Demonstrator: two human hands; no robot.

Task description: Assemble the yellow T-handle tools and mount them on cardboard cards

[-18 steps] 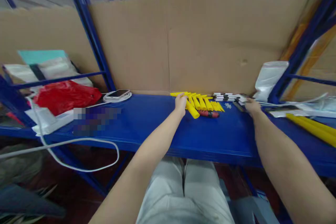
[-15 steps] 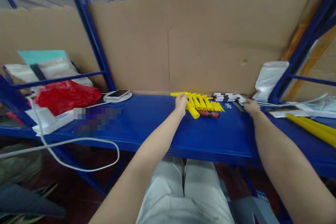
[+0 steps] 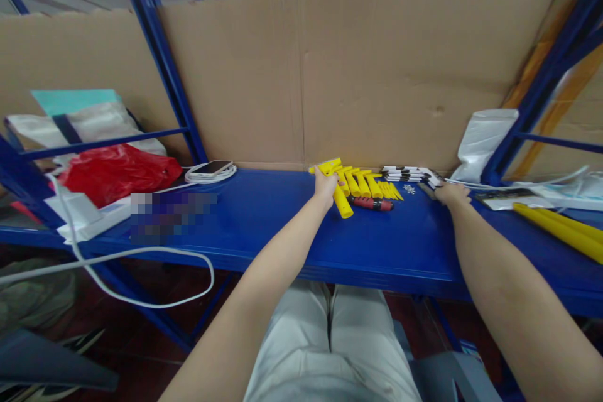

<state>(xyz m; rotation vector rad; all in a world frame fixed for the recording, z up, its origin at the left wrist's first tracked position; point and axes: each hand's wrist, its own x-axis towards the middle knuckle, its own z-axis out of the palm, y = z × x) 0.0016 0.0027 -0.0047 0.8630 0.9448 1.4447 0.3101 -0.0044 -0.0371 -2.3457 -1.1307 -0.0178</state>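
Observation:
My left hand [image 3: 326, 190] is closed around a yellow T-shaped plastic tool [image 3: 343, 203], which looks like a scraper. Its handle points toward me and its wide head shows above my fingers. Just right of it, several similar yellow plastic pieces [image 3: 362, 183] lie in a row, with small yellow wedges [image 3: 389, 191] beside them. A red and black screwdriver handle [image 3: 373, 203] lies in front. Farther right, my right hand [image 3: 452, 194] is closed at the table, by a dark flat strip [image 3: 428, 191] and black-and-white packets [image 3: 409, 174]. Its fingertips are partly hidden.
Small metal screws [image 3: 409, 189] lie by the packets. Long yellow pieces [image 3: 560, 229] rest at the right, near a white pouch [image 3: 487, 138]. On the left are a phone [image 3: 214, 168], a white cable, a power strip [image 3: 97, 220] and a red bag [image 3: 120, 169]. Cardboard [image 3: 377, 69] stands behind the blue table.
The yellow tool in my left hand has turned, so its head now shows above my fingers and its handle points more directly toward me. My right hand has shifted slightly.

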